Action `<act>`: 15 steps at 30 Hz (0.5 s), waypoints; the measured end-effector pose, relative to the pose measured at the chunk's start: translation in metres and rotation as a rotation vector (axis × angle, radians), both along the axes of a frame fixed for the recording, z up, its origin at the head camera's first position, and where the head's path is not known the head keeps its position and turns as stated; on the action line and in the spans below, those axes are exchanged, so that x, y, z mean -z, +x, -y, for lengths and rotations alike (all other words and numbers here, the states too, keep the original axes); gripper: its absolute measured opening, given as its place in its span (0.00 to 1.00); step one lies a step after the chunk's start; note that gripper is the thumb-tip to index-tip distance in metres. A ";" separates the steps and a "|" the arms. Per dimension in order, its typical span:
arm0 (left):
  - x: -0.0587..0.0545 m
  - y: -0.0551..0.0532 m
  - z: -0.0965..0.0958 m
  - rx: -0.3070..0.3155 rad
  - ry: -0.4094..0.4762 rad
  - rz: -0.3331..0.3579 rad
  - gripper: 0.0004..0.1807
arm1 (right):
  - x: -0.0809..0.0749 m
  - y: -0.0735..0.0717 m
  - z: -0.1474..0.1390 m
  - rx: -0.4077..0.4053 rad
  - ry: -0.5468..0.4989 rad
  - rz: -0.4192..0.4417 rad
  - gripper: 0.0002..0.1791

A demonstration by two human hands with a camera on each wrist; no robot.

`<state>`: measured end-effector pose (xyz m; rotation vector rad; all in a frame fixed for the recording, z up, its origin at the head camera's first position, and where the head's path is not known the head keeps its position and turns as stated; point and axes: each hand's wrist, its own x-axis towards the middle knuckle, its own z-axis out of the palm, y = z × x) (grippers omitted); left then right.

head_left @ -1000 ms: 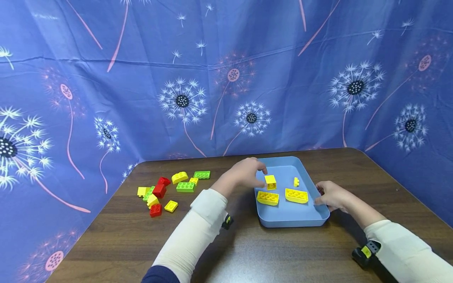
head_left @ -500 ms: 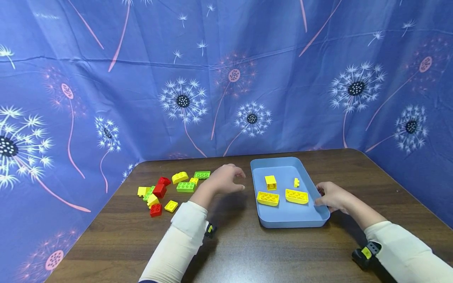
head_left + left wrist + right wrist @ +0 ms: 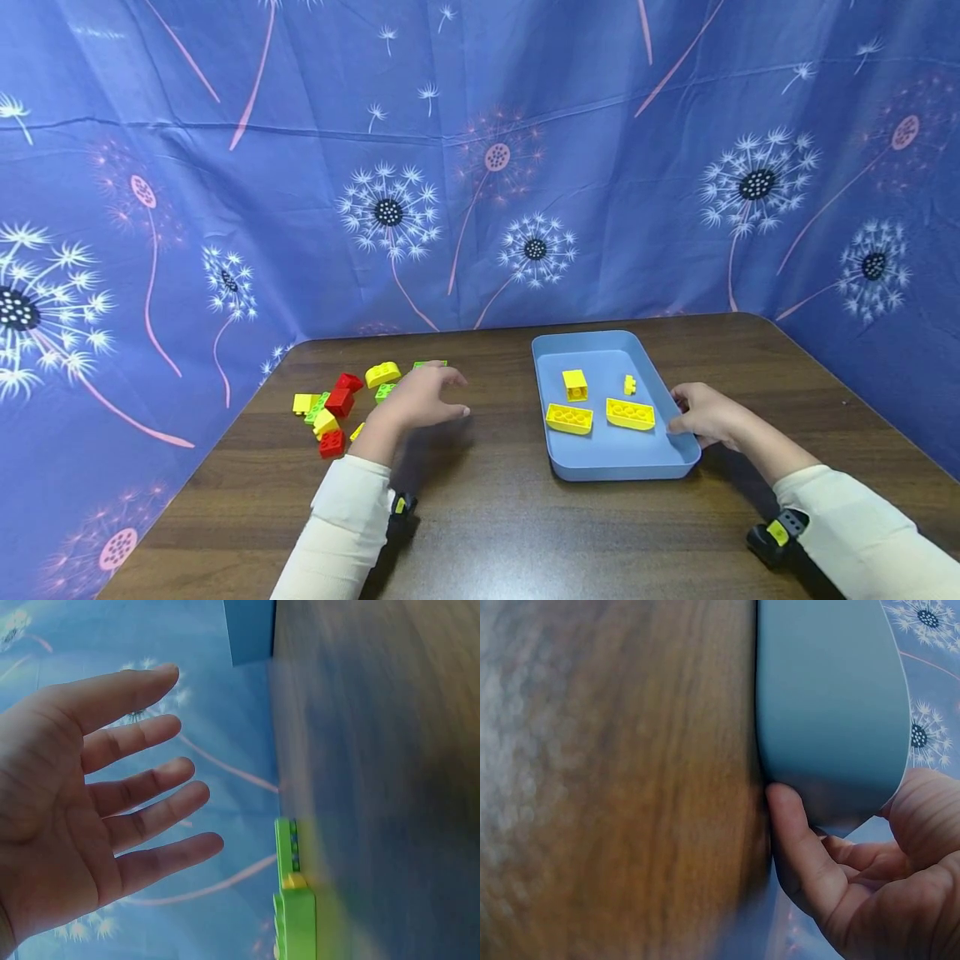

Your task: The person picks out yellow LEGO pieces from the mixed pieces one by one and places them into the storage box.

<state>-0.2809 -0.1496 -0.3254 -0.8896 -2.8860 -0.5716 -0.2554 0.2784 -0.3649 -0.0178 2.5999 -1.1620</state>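
My left hand (image 3: 415, 403) hovers over the table beside the loose toy bricks, hiding some of them. Its fingers are spread and hold nothing, as the left wrist view also shows. The right hand (image 3: 708, 415) grips the right side of a blue tray (image 3: 615, 462), thumb at the rim and fingers against the outer wall. Inside the tray lie two long yellow bricks (image 3: 630, 414), a yellow block (image 3: 575, 385) and a small yellow piece (image 3: 629, 384). Nearest the left hand are a green brick (image 3: 298, 922) and a yellow arched brick (image 3: 383, 374).
Further left on the wooden table (image 3: 480, 533) are red bricks (image 3: 340, 402), with yellow and green ones among them. A blue dandelion-print cloth (image 3: 480, 183) hangs behind the table and along its sides.
My left hand has withdrawn from above the tray and moved left to the loose bricks, carrying nothing. The right hand has stayed on the tray, and the bricks inside lie as before.
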 end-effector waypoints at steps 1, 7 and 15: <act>0.000 0.001 0.004 -0.006 0.004 0.001 0.20 | 0.000 0.000 0.000 0.003 0.003 0.002 0.32; 0.002 0.006 0.026 -0.055 0.034 0.006 0.20 | 0.000 0.002 0.000 -0.004 -0.025 -0.006 0.31; 0.003 0.011 0.054 -0.114 0.045 0.016 0.22 | 0.001 0.001 0.000 0.004 -0.022 0.002 0.30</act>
